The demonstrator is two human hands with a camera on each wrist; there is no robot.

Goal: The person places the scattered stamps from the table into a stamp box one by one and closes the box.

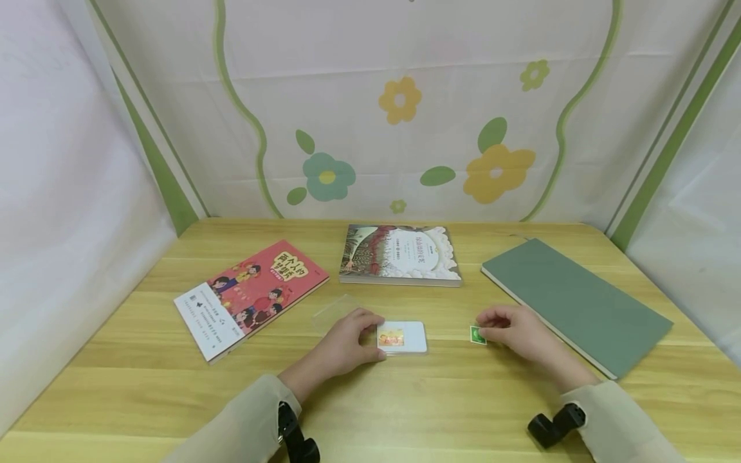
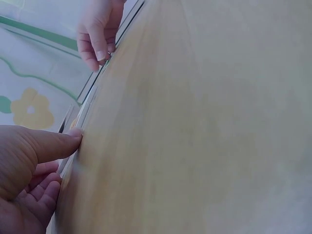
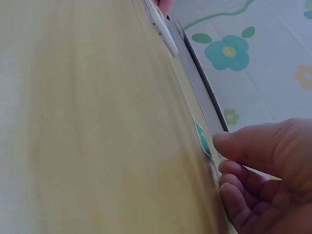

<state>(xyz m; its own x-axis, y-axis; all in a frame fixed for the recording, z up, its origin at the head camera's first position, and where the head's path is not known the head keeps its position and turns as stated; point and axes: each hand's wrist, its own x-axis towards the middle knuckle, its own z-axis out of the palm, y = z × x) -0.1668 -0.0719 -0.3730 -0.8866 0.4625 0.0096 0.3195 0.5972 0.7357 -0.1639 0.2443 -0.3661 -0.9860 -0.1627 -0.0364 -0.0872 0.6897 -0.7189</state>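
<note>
A flat white rectangular thing with rounded corners [image 1: 415,337] lies mid-table, a small yellow-orange picture [image 1: 390,338] on its left half. My left hand [image 1: 350,346] grips its left end, thumb at the near edge and index finger at the far edge. To the right, my right hand [image 1: 515,331] pinches a small green stamp-like piece with a white border [image 1: 476,334] between thumb and fingers, low over the table. In the right wrist view this green piece [image 3: 203,139] shows beside the thumb, tilted. From the left wrist view, the white thing is mostly hidden behind the left fingers.
Behind the left hand lies a clear plastic sheet or lid [image 1: 336,312]. A red book [image 1: 255,296] is at the left, an illustrated book [image 1: 399,254] at the back, and a large green-covered book [image 1: 579,302] at the right, close to the right forearm. Curtains surround the wooden table [image 1: 405,411].
</note>
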